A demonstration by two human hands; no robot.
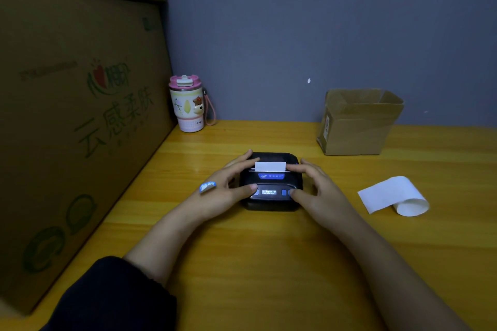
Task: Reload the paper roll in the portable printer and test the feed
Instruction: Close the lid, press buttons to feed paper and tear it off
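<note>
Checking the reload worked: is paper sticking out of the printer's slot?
Yes, a short white paper strip stands up from the slot atop the black printer.

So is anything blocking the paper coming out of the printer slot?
Nothing visible. The paper stands up free from the slot of the printer. The left hand and right hand flank it, the right fingers beside its edge, not over it.

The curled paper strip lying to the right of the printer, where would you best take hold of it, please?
Probably pinch the flat free end of the paper strip, coming from the left. It lies open on the table, while the far end curls into a loose, crushable loop.
</note>
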